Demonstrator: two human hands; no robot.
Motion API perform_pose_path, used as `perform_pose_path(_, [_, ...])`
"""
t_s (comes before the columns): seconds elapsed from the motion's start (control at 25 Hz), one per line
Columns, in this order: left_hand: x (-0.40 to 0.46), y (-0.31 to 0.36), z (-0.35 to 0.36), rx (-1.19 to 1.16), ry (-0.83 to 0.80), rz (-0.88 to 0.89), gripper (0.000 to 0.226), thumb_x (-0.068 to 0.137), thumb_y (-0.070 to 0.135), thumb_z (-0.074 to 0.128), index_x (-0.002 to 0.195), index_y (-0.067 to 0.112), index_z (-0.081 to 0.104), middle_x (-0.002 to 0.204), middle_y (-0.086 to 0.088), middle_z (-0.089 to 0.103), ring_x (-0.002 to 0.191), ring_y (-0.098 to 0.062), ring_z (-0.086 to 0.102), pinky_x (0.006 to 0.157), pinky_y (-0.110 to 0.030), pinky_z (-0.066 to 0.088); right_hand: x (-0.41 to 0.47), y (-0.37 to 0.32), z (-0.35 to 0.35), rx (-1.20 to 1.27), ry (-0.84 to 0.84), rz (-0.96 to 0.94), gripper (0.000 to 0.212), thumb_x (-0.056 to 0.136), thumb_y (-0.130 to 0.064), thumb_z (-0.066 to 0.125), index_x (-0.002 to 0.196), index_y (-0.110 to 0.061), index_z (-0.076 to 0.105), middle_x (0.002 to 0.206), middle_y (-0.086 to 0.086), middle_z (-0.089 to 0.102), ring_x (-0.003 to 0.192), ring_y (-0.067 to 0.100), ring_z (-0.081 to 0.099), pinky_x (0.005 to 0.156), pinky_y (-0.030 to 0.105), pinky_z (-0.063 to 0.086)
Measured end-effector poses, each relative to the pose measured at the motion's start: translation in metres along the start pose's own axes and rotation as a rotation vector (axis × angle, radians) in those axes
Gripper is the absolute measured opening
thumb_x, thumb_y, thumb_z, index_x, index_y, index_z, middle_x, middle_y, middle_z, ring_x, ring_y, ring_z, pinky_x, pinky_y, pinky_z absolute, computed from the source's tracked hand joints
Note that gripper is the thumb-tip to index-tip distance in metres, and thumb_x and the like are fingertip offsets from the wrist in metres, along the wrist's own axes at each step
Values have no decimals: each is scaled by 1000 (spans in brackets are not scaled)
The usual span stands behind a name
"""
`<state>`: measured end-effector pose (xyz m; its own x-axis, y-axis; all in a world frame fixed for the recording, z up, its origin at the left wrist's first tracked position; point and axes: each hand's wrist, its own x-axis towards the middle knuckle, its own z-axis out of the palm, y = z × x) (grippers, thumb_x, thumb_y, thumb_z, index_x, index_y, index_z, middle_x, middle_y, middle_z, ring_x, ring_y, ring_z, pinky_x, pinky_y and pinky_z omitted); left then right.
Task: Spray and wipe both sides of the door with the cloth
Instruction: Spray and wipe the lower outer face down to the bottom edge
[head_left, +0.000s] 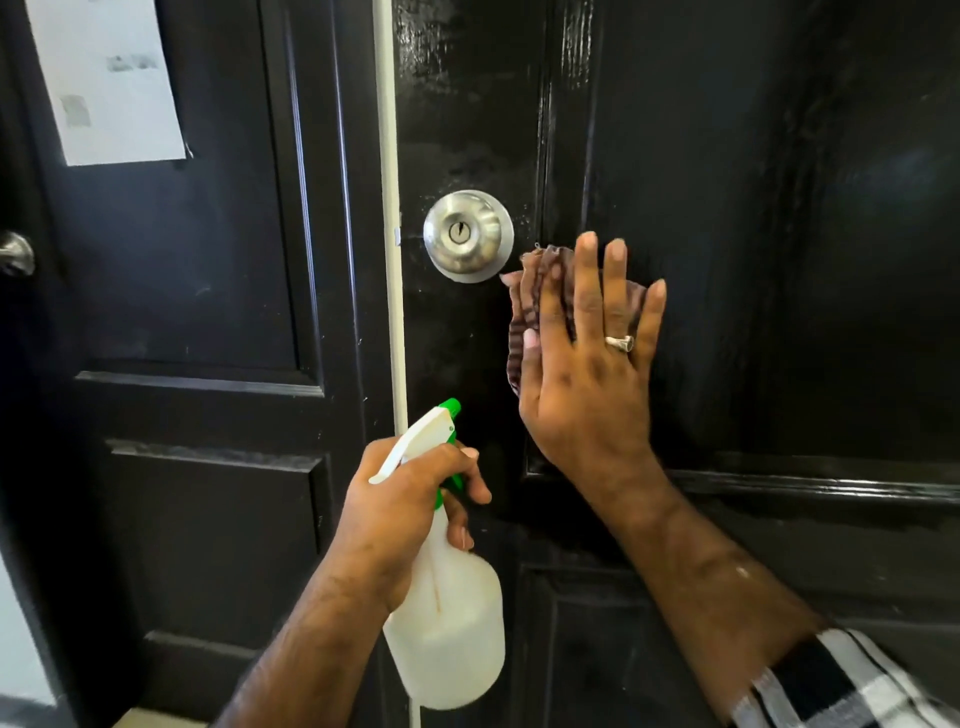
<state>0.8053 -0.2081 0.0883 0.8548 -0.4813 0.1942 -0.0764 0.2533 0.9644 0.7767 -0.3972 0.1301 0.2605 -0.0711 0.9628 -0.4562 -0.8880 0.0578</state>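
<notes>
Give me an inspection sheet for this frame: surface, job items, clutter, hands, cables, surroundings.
Surface: black panelled door, glossy, with pale streaks above the round metal knob.
Job's things: brown striped cloth flat against the door, right of the knob; white spray bottle with green nozzle, upright, pointing at the door.
Clutter: nothing seen.
Hands: right hand presses the cloth with straight fingers, ring on one finger; left hand holds the bottle neck, its grip curled round the trigger.
Cables: nothing seen.
Surroundings: white frame strip left of the door; second black door with a paper sheet and its own knob.
</notes>
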Motion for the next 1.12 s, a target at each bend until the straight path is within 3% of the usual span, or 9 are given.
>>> perform_pose_path(0.08, [3, -1, 4, -14, 3, -1, 45, 89, 16, 75, 127, 18, 50, 83, -20, 74, 49, -26, 53, 62, -43, 55, -36, 2, 9, 13, -41, -17, 65, 111, -33, 37, 171, -13, 20, 179, 17, 5, 166, 38, 0, 130, 68, 8])
perform_pose_path(0.2, [4, -10, 12, 19, -22, -6, 52, 84, 19, 79, 128, 13, 53, 83, -21, 73, 48, -26, 52, 62, -43, 54, -123, 26, 13, -34, -171, -223, 71, 100, -31, 58, 166, -16, 37, 178, 15, 15, 165, 39, 8, 128, 71, 13])
perform_pose_path(0.28, [1, -18, 21, 41, -48, -19, 57, 80, 20, 79, 128, 5, 55, 84, -24, 73, 47, -27, 50, 61, -43, 53, -144, 54, 10, -43, -173, -294, 67, 98, -34, 66, 162, -23, 47, 176, 17, 22, 164, 41, 14, 126, 74, 15])
perform_pose_path(0.44, [-6, -27, 41, 54, -115, -54, 48, 85, 17, 76, 125, 0, 55, 85, -26, 72, 46, -28, 49, 61, -42, 53, -154, 125, -11, -71, -116, -86, 46, 103, -45, 61, 147, -36, 65, 172, 26, 26, 161, 49, 18, 120, 82, 16])
perform_pose_path(0.6, [0, -28, 45, 58, -132, -56, 61, 80, 24, 78, 131, 1, 53, 89, -27, 72, 47, -27, 51, 62, -42, 54, -180, 170, -28, -22, -113, 255, 40, 99, -31, 58, 135, -26, 75, 175, 21, 21, 164, 46, 7, 121, 81, 8])
perform_pose_path(0.72, [-1, -28, 39, 32, -124, -57, 63, 76, 26, 78, 130, 3, 55, 88, -26, 72, 47, -27, 51, 63, -43, 54, -182, 130, -15, 153, -65, 419, 42, 102, -31, 55, 138, -18, 73, 177, 18, 17, 165, 44, 3, 124, 77, 5])
perform_pose_path(0.84, [-6, -31, 29, 40, -72, -74, 49, 84, 18, 77, 127, 9, 56, 85, -24, 72, 48, -27, 51, 61, -43, 54, -163, 46, 8, 254, -105, 228, 49, 102, -37, 49, 145, -22, 67, 177, 20, 15, 164, 46, 2, 126, 75, 5])
perform_pose_path(0.96, [-9, -31, 10, 63, 17, -79, 45, 88, 16, 74, 128, 21, 54, 84, -22, 74, 50, -26, 54, 63, -44, 56, -144, -16, 16, 180, -170, 75, 53, 96, -31, 61, 148, -18, 64, 178, 17, 14, 165, 43, 4, 128, 72, 6])
perform_pose_path(1.12, [-6, -31, -8, 100, 37, -66, 47, 89, 17, 73, 132, 13, 55, 87, -24, 73, 50, -27, 54, 62, -44, 56, -164, 23, 2, 79, -118, 116, 45, 96, -32, 63, 141, -33, 69, 169, 23, 35, 161, 47, 21, 124, 76, 10])
